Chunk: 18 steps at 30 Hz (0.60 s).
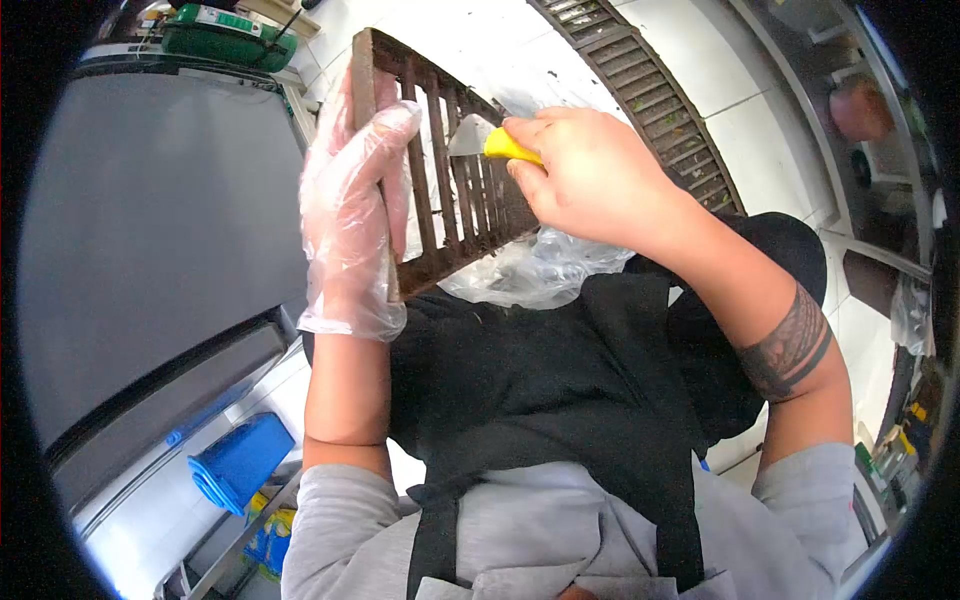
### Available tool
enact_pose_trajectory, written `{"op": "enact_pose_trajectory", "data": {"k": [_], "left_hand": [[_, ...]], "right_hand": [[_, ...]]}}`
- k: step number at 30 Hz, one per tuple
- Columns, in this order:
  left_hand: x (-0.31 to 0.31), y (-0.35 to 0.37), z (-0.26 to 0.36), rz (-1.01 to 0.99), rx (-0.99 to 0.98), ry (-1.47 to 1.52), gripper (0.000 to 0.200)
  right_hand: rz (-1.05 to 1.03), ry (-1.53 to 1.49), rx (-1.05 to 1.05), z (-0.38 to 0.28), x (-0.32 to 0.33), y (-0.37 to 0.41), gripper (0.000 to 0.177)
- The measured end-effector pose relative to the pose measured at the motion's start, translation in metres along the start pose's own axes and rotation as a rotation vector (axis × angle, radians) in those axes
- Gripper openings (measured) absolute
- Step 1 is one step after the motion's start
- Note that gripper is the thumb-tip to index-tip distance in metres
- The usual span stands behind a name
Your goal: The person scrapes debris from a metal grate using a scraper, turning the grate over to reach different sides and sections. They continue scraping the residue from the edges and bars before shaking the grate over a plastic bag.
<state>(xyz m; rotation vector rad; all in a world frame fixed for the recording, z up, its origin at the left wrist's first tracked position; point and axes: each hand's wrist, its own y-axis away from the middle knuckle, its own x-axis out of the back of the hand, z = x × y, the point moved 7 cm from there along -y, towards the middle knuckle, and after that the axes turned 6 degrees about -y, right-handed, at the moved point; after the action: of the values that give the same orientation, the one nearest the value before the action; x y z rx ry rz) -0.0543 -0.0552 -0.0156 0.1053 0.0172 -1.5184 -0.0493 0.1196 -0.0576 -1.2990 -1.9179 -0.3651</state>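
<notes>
My left hand (350,205), in a clear plastic glove, grips the edge of a rusty brown slatted drain grate (420,175). The grate is held tilted up in front of my knees, its bars coated in dark dirt. In my bare right hand (595,175) is a putty knife (512,147) with a yellow handle, my fingers closed around it. Its metal blade lies against or very close to the grate's bars; actual contact cannot be made out. Part of the grate's far end is behind my right hand.
Crumpled clear plastic (545,268) lies on the white tiled floor beneath the grate. A long slatted drain cover (655,90) runs along the floor ahead. To the left stand a large grey panel (170,200), a blue container (245,460) and a green cylindrical object (225,38).
</notes>
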Motion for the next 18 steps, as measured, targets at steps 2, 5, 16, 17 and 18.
{"op": "enact_pose_trajectory", "data": {"k": [2, 5, 16, 17, 18], "left_hand": [[-0.004, -0.001, -0.001, -0.021, -0.027, 0.037, 0.071], [-0.003, -0.004, -0.005, -0.068, -0.044, 0.082, 0.081], [0.003, -0.002, -0.001, -0.042, -0.005, 0.067, 0.098], [0.004, -0.002, 0.0, -0.034, -0.005, -0.002, 0.098], [0.005, -0.002, 0.002, -0.028, -0.007, -0.072, 0.099]], "right_hand": [[0.02, -0.001, -0.015, 0.001, -0.003, -0.004, 0.028], [0.056, 0.002, -0.037, 0.005, -0.006, -0.01, 0.028], [-0.163, -0.005, -0.261, 0.019, -0.01, -0.032, 0.026], [-0.177, 0.01, -0.275, 0.026, -0.009, -0.038, 0.027], [-0.188, 0.026, -0.288, 0.033, -0.007, -0.044, 0.028]]}}
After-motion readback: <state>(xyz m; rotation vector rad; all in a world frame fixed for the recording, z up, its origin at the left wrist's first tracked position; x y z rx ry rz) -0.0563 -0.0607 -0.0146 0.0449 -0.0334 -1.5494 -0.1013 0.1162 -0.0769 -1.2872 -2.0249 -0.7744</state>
